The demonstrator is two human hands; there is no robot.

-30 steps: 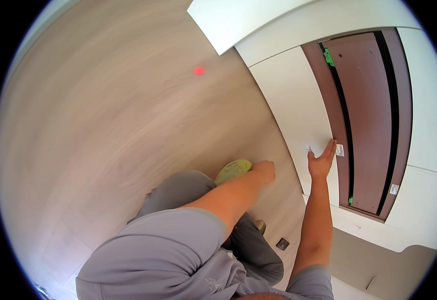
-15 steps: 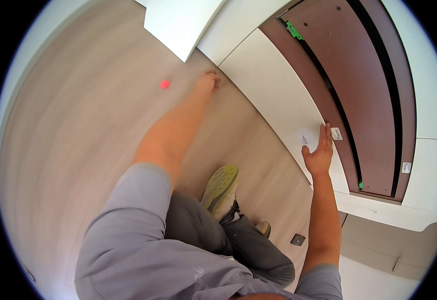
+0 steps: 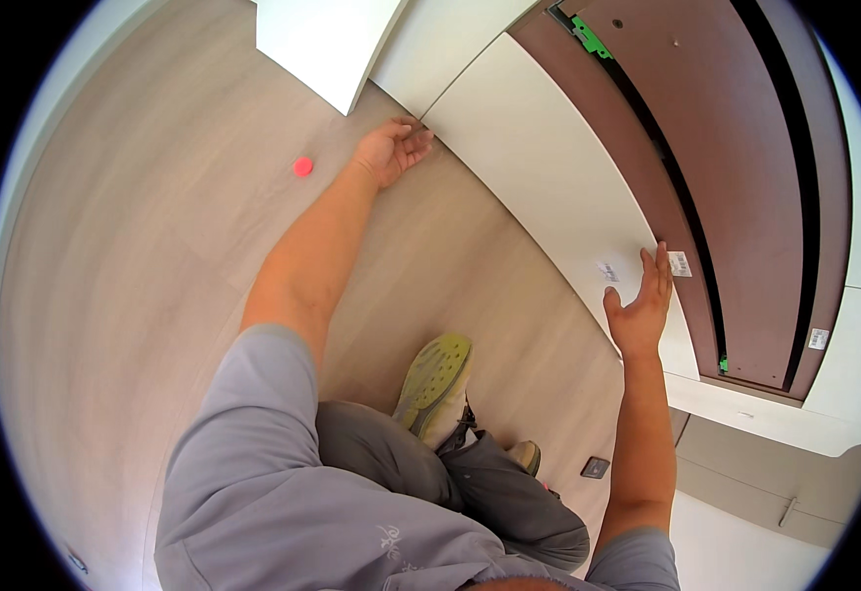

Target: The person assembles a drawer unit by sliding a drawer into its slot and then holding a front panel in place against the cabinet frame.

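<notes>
A long white drawer front (image 3: 558, 158) stands low on a cabinet, in front of a brown interior (image 3: 716, 187). My left hand (image 3: 387, 156) is at its lower edge at the far end, beside the seam with the neighbouring white panel (image 3: 440, 59). Those fingers are spread and slightly curled, the tips at the edge; whether they press on it I cannot tell. At the near end my right hand (image 3: 641, 313) rests against the front, fingers stretched up over the top edge beside a white label (image 3: 679, 264). Its thumb stands apart, and nothing is held.
Inside the cabinet run black rails (image 3: 662, 148) with a green clip (image 3: 591, 39). A white panel corner (image 3: 337, 59) juts out at the far left. On the wood-look floor (image 3: 155, 227) lie a small red round object (image 3: 303, 166) and a dark square object (image 3: 595, 467). My shoe (image 3: 435, 379) is below.
My left hand has moved up to the drawer front's lower edge and its fingers have spread. My right hand stays at the top edge. The whole view has shifted slightly.
</notes>
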